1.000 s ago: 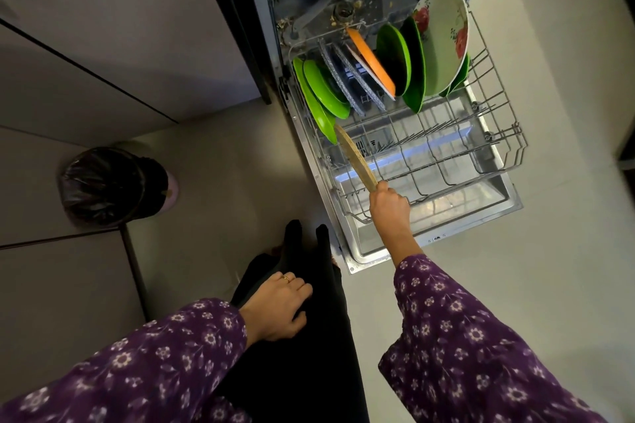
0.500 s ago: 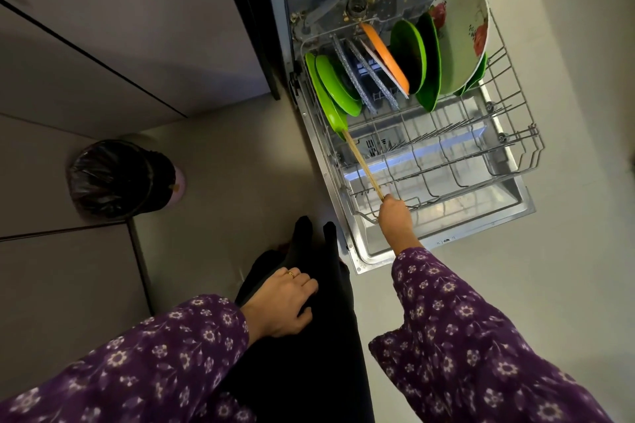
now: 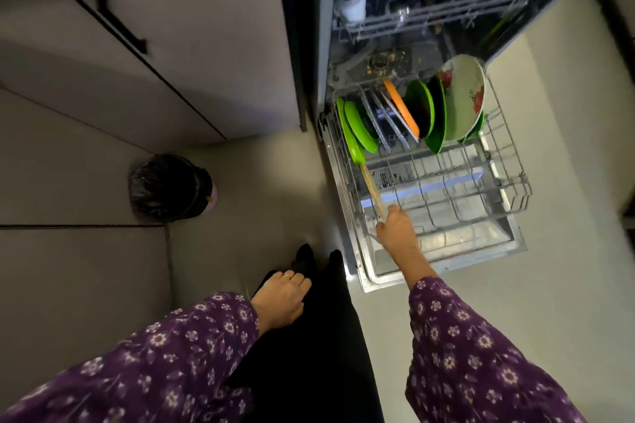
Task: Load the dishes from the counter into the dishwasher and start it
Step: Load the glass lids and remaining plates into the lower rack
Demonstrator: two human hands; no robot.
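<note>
Currently right hand (image 3: 397, 230) has fingers curled round the near end of the board (image 3: 372, 191), which sits edge-up in the rack's (image 3: 508, 182) left row. Its far end is at the front green plate (image 3: 354, 144); contact unclear. Left hand (image 3: 280, 299) rests relaxed on the thigh, holding nothing. Risks: the board is thin, so it may tip sideways on release. Pushing further could knock that plate over.

A: What can't be made out?
B: The upper rack (image 3: 446, 8) is cut off at the top, its contents dark. The near end of the board (image 3: 371, 189) hides behind the right hand (image 3: 398, 233).
</note>
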